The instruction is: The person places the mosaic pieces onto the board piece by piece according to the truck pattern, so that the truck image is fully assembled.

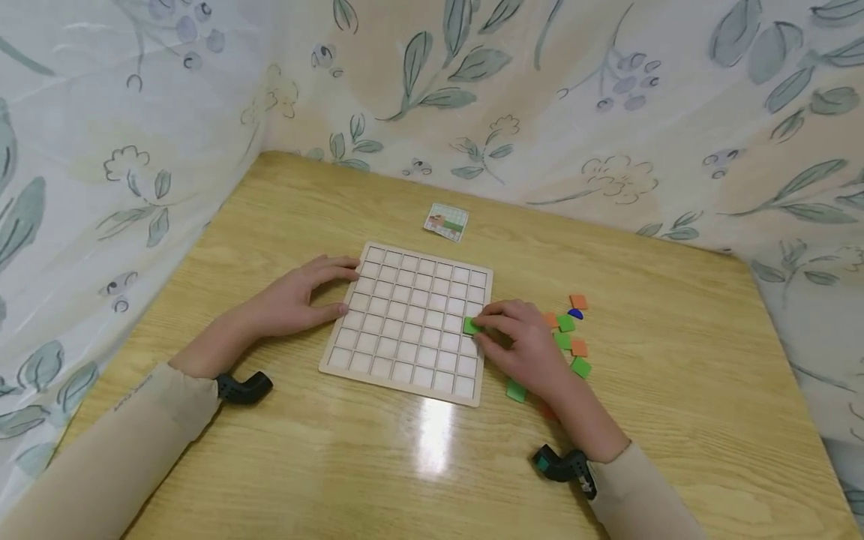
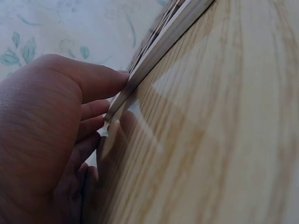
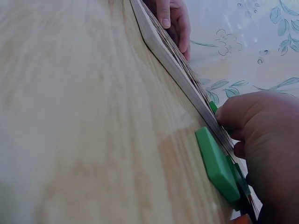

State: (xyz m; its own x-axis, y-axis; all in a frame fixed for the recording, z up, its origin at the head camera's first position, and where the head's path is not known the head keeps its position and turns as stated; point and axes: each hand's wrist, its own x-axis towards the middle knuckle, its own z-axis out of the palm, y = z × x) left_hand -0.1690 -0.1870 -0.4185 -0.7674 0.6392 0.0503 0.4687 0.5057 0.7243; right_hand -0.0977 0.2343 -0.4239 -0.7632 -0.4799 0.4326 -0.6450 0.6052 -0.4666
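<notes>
A square wooden grid board (image 1: 405, 322) with rows of pale cells lies on the table between both hands. My left hand (image 1: 293, 296) rests against its left edge, thumb and fingers spread apart; in the left wrist view the thumb (image 2: 105, 81) touches the board's side. At the right edge, my right hand (image 1: 523, 341) pinches a green square tile (image 1: 470, 325) over a cell of the last column. Seen from the right wrist, that tile (image 3: 213, 107) shows as a thin green sliver by the fingertips, mostly hidden by the hand.
Right of the board lie loose green tiles (image 1: 580, 367), orange tiles (image 1: 578, 301) and a blue half-round piece (image 1: 575, 314), some partly behind the right hand. A small printed pattern card (image 1: 447, 222) lies beyond the board. Floral fabric (image 1: 432, 90) hangs around the wooden table (image 1: 675, 375).
</notes>
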